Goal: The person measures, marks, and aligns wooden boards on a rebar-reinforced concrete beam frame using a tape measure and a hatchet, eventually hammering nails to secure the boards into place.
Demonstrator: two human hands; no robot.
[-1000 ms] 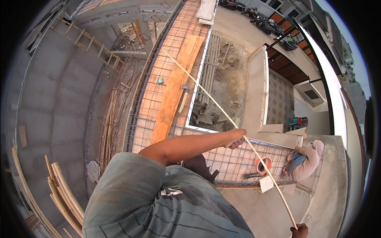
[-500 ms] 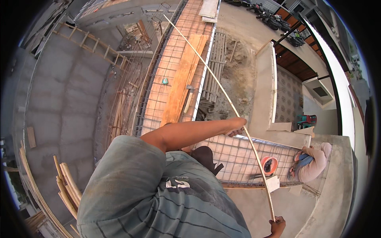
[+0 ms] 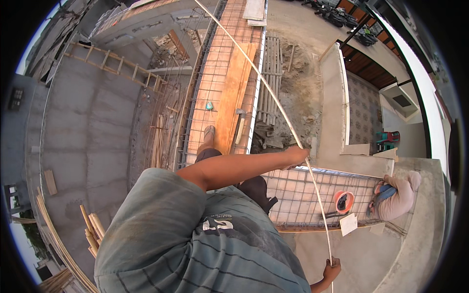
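A long, thin, pale pole, perhaps bamboo or wood, runs from the top of the view down past my right side, bowing slightly. My left hand reaches across my body with its fingers wrapped round the pole's middle. Lower down, at the bottom right, my right hand is closed on the same pole near the lower edge. The pole crosses above a steel bar mesh laid over wooden formwork boards. My foot stands on the formwork beside a long plank.
On the mesh lie a hammer, a teal tape measure and an orange bucket. A co-worker crouches at the right end of the formwork. Left of it drops a lower grey floor; bamboo poles stand at lower left.
The pole has slid up and leftward, its far tip now beyond the top edge. Both hands still grip it; my right hand is slightly higher. My view has shifted, and my foot now shows.
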